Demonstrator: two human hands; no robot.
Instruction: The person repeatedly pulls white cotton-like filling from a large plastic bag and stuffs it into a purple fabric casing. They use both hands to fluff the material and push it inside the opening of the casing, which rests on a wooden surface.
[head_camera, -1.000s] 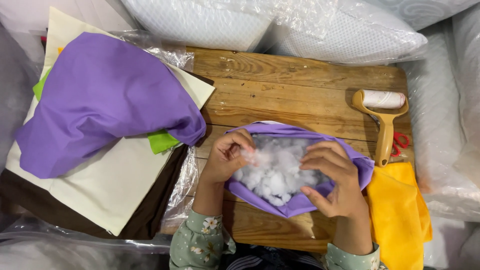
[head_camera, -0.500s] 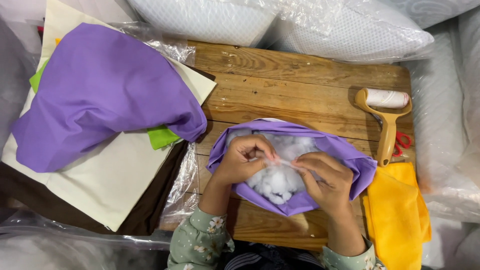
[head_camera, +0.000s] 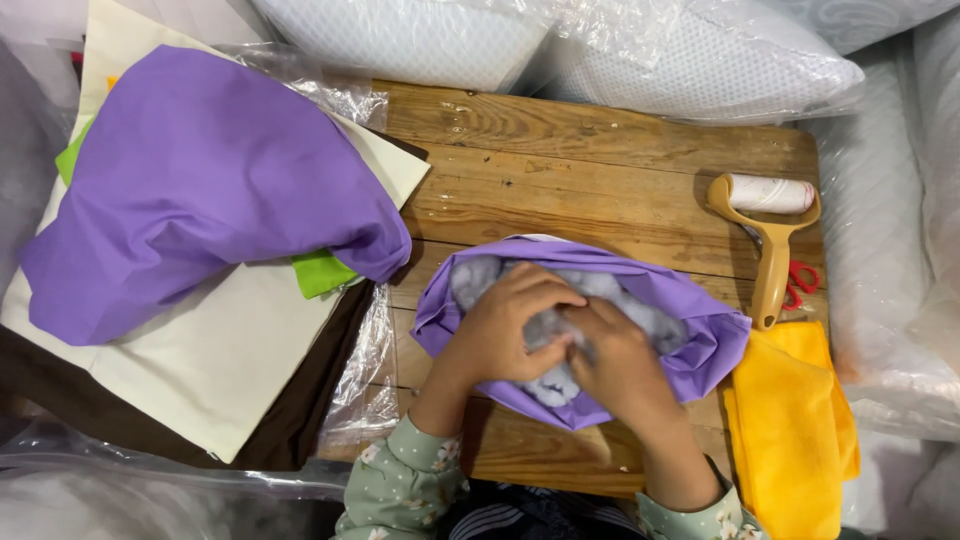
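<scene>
Both hands push down into a purple cloth cover (head_camera: 700, 345) on the wooden desk (head_camera: 600, 180). White fluffy stuffing (head_camera: 480, 278) fills it. The left hand (head_camera: 505, 325) and right hand (head_camera: 620, 365) have bent fingers pressed onto the fluff. A lint roller (head_camera: 770, 215) lies near.

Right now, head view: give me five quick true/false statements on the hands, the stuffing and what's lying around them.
1. Both hands press into the white stuffing inside the purple cover. True; left hand, right hand.
2. The lint roller lies left of the hands. False: it lies to their right, on the wooden table.
3. A yellow cloth lies below the lint roller. True.
4. The big purple fabric at the left rests on a red sheet. False: it rests on cream fabric, with a green piece peeking out.
5. The right hand holds scissors. False: red scissors lie beside the roller handle, untouched.
</scene>
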